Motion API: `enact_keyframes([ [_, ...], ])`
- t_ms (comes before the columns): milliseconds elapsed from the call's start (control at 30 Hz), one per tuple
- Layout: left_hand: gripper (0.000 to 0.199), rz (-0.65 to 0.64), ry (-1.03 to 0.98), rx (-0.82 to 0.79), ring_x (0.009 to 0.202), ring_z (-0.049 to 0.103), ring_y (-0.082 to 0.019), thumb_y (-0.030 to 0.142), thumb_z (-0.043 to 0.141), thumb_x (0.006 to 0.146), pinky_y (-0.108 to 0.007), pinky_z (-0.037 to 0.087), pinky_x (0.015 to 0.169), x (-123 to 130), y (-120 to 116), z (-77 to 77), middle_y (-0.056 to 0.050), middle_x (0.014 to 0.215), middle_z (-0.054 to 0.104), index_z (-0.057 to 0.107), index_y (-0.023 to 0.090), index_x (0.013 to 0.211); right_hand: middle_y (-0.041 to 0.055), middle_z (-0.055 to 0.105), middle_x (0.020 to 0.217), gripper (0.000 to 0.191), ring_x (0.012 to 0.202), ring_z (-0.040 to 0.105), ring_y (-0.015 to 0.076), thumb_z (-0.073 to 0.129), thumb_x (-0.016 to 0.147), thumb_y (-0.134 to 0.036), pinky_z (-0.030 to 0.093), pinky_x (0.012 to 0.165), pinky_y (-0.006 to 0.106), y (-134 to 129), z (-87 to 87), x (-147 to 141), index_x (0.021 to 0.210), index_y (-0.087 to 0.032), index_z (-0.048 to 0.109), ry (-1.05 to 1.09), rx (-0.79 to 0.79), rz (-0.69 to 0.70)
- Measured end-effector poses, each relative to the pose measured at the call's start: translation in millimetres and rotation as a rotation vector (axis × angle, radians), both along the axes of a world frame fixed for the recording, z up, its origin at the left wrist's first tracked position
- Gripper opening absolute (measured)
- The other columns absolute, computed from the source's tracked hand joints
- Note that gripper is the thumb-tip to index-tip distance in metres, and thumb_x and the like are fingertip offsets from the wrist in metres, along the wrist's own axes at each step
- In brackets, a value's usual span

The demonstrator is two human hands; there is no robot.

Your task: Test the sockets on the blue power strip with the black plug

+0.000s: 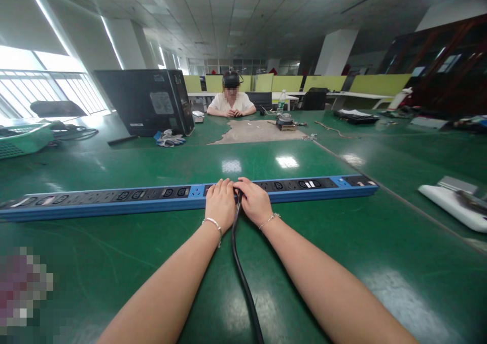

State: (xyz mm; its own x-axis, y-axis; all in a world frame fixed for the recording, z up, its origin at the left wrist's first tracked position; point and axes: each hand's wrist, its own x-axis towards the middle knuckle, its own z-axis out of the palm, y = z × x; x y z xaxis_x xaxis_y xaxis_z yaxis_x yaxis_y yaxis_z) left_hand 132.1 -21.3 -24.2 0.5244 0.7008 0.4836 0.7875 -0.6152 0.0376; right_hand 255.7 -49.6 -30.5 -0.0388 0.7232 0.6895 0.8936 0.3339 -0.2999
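A long blue power strip (304, 196) with black sockets lies across the green table. My left hand (220, 202) is closed over the strip near its middle, fingers bent across the sockets. Right beside it, my right hand (254, 198) is closed around the end of a black power cord (236, 247) at the strip. The plug at the cord's end is hidden under my fingers, so how far it sits in a socket cannot be seen. From there the cord runs down toward me between my forearms.
A black computer case (152, 103) stands at the back left, with gloves (169, 138) beside it and a green basket (25, 140) farther left. Across the table sits a person (231, 100) wearing a headset. A white device (452, 207) lies at the right.
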Motion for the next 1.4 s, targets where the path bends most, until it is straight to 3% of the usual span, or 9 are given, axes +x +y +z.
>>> enact_keyframes([
  [133,0.046,-0.008,-0.024,-0.014,0.125,0.039,-0.029,0.028,0.044,0.082,-0.044,0.028,0.102,0.5,-0.6,-0.2,-0.017,0.132,0.048,0.045,0.009,0.123,0.0028,0.059,0.118,0.031,0.104,0.056,0.0123,0.04,0.086,-0.015,0.044,0.092,0.024,-1.7,4.5,-1.6,0.102,-0.024,0.064,0.022,0.021,-0.024],
  [300,0.057,-0.007,-0.069,-0.032,0.126,0.037,-0.03,0.041,0.053,0.078,-0.046,0.026,0.103,2.3,0.0,-0.8,-0.019,0.132,0.048,0.044,0.01,0.124,0.0074,0.06,0.112,0.029,0.111,0.053,0.0171,0.036,0.089,-0.023,0.041,0.097,0.032,-6.6,49.2,1.3,0.099,-0.02,0.063,0.256,0.258,-0.184],
  [400,0.061,-0.01,-0.065,-0.035,0.126,0.037,-0.03,0.047,0.055,0.076,-0.045,0.026,0.103,2.4,0.6,-1.7,-0.018,0.132,0.047,0.043,0.01,0.124,0.0071,0.061,0.109,0.024,0.109,0.054,0.018,0.04,0.087,-0.026,0.041,0.097,0.034,-13.1,65.4,19.4,0.095,-0.02,0.062,0.265,0.337,-0.179],
  [533,0.062,-0.01,-0.05,-0.026,0.125,0.038,-0.03,0.049,0.055,0.076,-0.044,0.026,0.103,2.4,0.9,-2.5,-0.018,0.132,0.047,0.044,0.009,0.124,0.0072,0.064,0.105,0.023,0.102,0.058,0.019,0.045,0.084,-0.028,0.044,0.094,0.035,-27.8,50.8,68.5,0.097,-0.02,0.062,0.253,0.299,-0.206],
  [733,0.058,-0.073,-0.006,-0.029,0.122,0.042,-0.028,0.044,0.058,0.076,-0.042,0.031,0.099,-4.6,7.9,3.6,-0.017,0.127,0.051,0.045,0.012,0.122,0.0061,0.068,0.097,0.032,0.084,0.064,0.0207,0.049,0.08,-0.032,0.051,0.079,0.036,-53.5,20.6,127.5,0.106,-0.021,0.062,0.239,0.064,-0.328],
  [867,0.048,-0.156,0.013,-0.061,0.116,0.048,-0.025,0.045,0.053,0.08,-0.039,0.036,0.096,-15.8,17.8,8.9,-0.012,0.125,0.055,0.049,0.018,0.119,0.0057,0.068,0.1,0.03,0.09,0.064,0.0208,0.047,0.08,-0.03,0.05,0.083,0.036,-54.8,15.8,132.4,0.104,-0.021,0.062,0.186,0.038,-0.3],
  [1000,0.047,-0.182,0.001,-0.027,0.116,0.049,-0.025,0.048,0.046,0.083,-0.04,0.036,0.096,-19.3,20.5,8.4,-0.012,0.126,0.054,0.05,0.018,0.119,0.0074,0.065,0.108,0.029,0.1,0.061,0.02,0.045,0.081,-0.027,0.047,0.091,0.036,-50.4,16.2,131.4,0.105,-0.019,0.061,0.095,0.054,-0.22],
  [1233,0.052,-0.094,0.037,0.041,0.122,0.042,-0.028,0.045,0.042,0.086,-0.042,0.031,0.1,-8.0,7.0,0.0,-0.016,0.13,0.05,0.045,0.01,0.125,0.0078,0.063,0.111,0.03,0.105,0.058,0.0176,0.042,0.083,-0.021,0.044,0.096,0.036,-52.0,13.7,125.8,0.106,-0.019,0.06,-0.004,0.014,-0.162],
  [1400,0.046,-0.061,0.093,0.053,0.13,0.033,-0.027,0.029,0.033,0.09,-0.048,0.022,0.105,3.0,-11.0,-2.9,-0.015,0.138,0.042,0.039,0.012,0.132,0.0076,0.062,0.114,0.03,0.106,0.057,0.0168,0.043,0.083,-0.022,0.044,0.097,0.036,-56.2,9.6,120.5,0.108,-0.019,0.061,-0.016,0.031,-0.191],
])
